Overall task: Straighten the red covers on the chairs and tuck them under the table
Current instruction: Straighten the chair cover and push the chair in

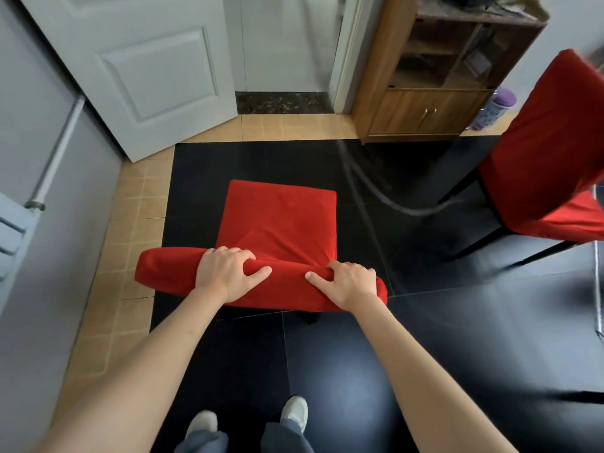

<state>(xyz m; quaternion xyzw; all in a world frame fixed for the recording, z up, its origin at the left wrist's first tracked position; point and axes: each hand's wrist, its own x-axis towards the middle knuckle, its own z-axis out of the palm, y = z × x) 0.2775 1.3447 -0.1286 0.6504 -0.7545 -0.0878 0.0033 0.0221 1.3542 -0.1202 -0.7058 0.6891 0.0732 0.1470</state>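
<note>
- Chair, near: one, seen from behind and above; its backrest top runs left to right straight ahead of the person, the seat stretching away beyond it toward the door
- Red cover, near: one, over seat and backrest; fabric bunches in folds where the seat meets the back, between the two hands
- Left hand: grip clenched over the backrest top, fingers curled down the seat side, thumb along the near face; sits a little left of centre
- Right hand: grip likewise wrapped on the backrest top, near its right end, thumb pointing inward
- Governing relation: both hands lie on the long axis of the backrest, roughly equally near; the creased cloth lies just beyond the fingers, so smoothing would probably run away from the person or outward along that axis
- Chair, far: one, at right, well apart, also wearing a red cover; dark legs show
- Counter: only a sliver at the right edge, next to the far chair; I cannot tell its extent
- Count: two chairs, two red covers, two hands, one wooden cabinet, one white door
- Stage, judged: straightening of the near cover under way; neither chair yet tucked in
</note>
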